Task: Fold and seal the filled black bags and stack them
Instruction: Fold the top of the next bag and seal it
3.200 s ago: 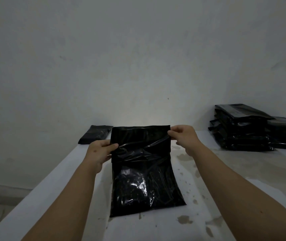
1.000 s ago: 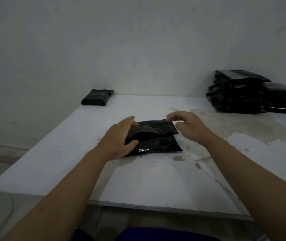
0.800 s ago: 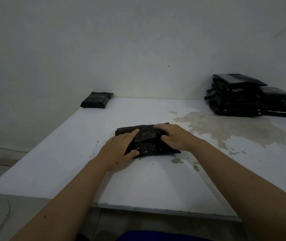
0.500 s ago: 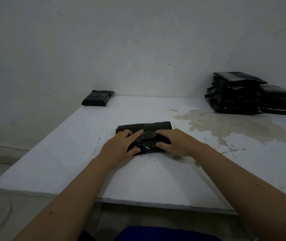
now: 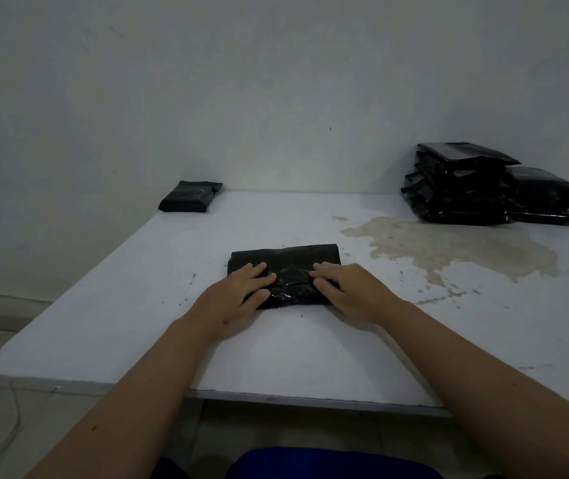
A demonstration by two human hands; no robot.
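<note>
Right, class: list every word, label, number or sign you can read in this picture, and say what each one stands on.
None: no readable text anywhere.
Folded bag under both hands: plain black.
Stack of bags: plain, glare only.
Small packet: plain.
Wall and table: only stains.

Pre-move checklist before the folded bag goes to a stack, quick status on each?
1. Folded black bag lies flat on the white table: ok.
2. Both hands on it: left hand and right hand press flat on its near half: ok.
3. Seal closed: flap edge is under the fingers and the picture is dark: cannot tell.
4. Grip for lifting: palms are flat and nothing is pinched: not ok.
5. Path to the single folded bag at the far left corner: bare tabletop between: ok.
6. Tall stack of black bags at far right looks level on top: ok.
</note>
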